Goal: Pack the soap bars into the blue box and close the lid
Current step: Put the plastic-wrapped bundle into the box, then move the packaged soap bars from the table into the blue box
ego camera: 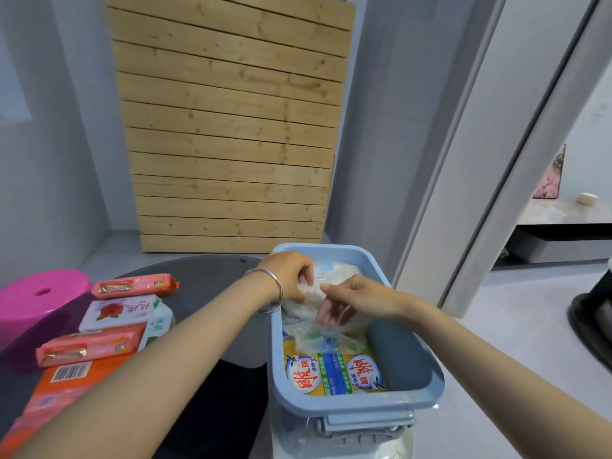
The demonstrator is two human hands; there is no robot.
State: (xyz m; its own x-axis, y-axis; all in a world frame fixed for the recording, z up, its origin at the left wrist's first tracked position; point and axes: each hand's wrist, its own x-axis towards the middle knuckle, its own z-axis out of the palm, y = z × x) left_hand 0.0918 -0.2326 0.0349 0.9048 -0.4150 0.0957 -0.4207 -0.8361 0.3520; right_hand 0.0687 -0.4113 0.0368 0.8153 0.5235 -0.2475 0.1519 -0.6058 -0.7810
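plastic bag (299, 309) is pinched by left hand (291, 273) and right hand (351, 299) in the box (347, 407), over soap (334, 372); bars (89, 347) are laid on the table (205, 279) by a stool (36, 299).

looks like a room at home: pink plastic stool (39, 298), slatted pine bed base (228, 127) leaning on grey wall (66, 127).
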